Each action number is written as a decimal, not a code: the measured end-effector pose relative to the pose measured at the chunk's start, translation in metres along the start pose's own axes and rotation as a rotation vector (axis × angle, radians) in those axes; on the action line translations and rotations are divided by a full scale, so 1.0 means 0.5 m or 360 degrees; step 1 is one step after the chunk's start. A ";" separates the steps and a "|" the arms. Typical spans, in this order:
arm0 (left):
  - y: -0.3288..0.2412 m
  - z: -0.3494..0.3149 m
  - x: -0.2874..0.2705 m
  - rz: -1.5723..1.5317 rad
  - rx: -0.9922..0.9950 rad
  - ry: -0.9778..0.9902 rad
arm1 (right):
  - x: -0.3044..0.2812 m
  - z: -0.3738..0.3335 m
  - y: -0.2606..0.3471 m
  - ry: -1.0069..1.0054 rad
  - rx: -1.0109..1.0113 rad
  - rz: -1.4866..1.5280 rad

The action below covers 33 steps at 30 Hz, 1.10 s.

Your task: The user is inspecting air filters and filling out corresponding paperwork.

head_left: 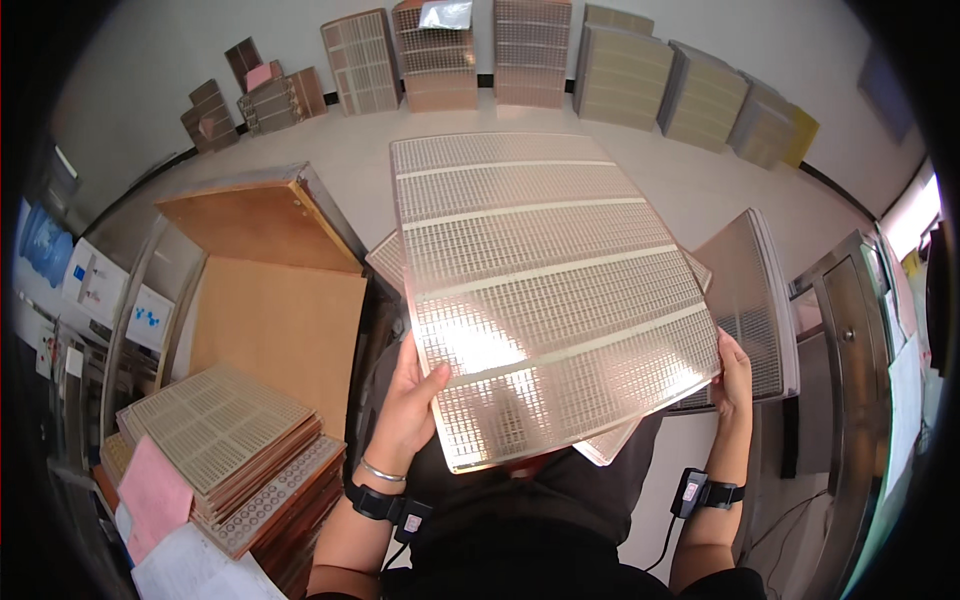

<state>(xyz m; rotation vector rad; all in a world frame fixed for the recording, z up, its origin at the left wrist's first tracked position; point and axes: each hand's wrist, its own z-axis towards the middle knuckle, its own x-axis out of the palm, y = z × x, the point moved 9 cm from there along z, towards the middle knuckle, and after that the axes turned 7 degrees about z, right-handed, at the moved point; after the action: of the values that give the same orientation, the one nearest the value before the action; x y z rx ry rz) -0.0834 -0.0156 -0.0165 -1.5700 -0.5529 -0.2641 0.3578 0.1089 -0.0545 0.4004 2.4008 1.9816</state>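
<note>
A large thin circuit-board panel (540,270), shiny and copper-toned, fills the middle of the view. Rows of small rectangles cover it, split by pale cross bands. My left hand (412,395) grips its left edge near the lower corner, thumb on top. On the opposite edge my right hand (735,372) is closed around the lower right side, its fingers partly hidden behind. The panel is tilted above my lap. Beneath it, parts of another panel (610,443) stick out below and at both sides; most of that one is hidden.
At lower left lies a stack of similar panels (225,425) with a pink sheet (155,495) and white papers (205,570) beside it. Behind stands an open wooden box (280,310). More panels (745,290) lean at right by a metal cabinet (845,320). Panel stacks (625,75) line the far wall.
</note>
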 end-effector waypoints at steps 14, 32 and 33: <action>0.004 0.058 -0.040 0.0055 -0.0044 0.0062 | 0.020 -0.116 0.066 0.0296 -0.0270 0.0727; 0.019 0.048 -0.068 0.0001 -0.0123 -0.0002 | 0.048 -0.159 0.095 0.0490 -0.0320 0.0814; 0.019 0.050 -0.069 0.0007 -0.0123 -0.0012 | 0.048 -0.161 0.097 0.0485 -0.0330 0.0807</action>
<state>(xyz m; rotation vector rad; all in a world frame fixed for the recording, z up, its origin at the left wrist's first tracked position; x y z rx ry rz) -0.1121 0.0024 -0.0437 -1.6474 -0.5507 -0.2792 0.3307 0.0444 0.0123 0.8232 2.3948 2.6465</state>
